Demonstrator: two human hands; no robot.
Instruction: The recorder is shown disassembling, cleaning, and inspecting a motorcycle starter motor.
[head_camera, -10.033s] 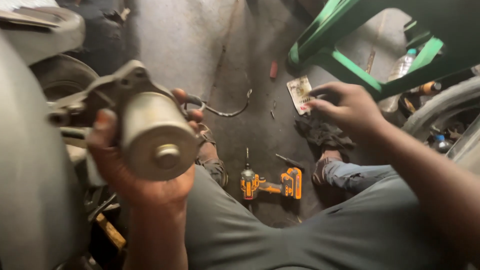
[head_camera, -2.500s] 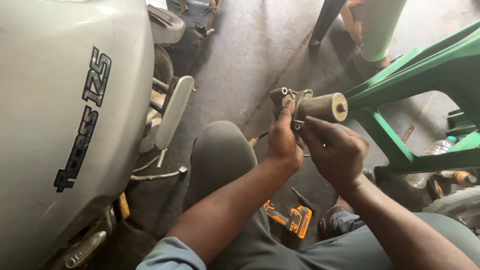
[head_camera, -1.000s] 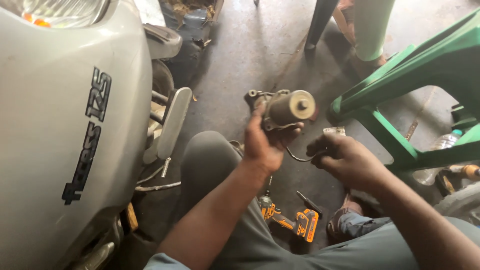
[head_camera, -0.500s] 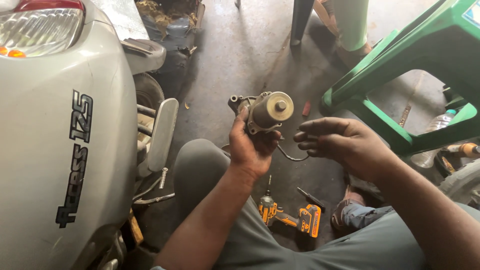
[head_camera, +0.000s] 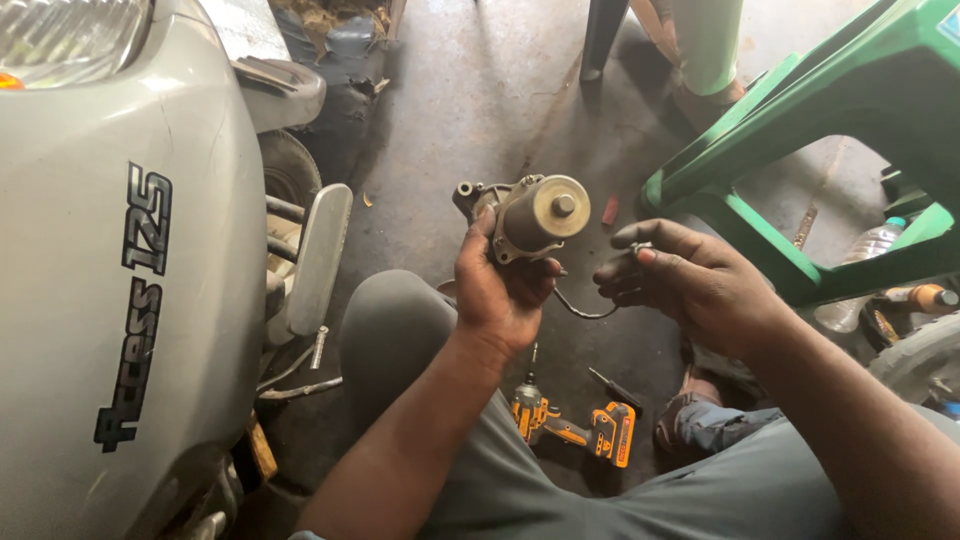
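left hand (head_camera: 500, 295) clasps grey cylindrical metal motor (head_camera: 535, 215) | right hand (head_camera: 690, 285) pinches its black wire end (head_camera: 638, 248), just beside

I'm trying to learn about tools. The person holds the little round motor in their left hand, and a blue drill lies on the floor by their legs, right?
Not quite: the drill is orange and black, not blue, as the head view shows. The rest holds: the left hand grips the small round motor, and the drill lies on the floor by the person's legs.
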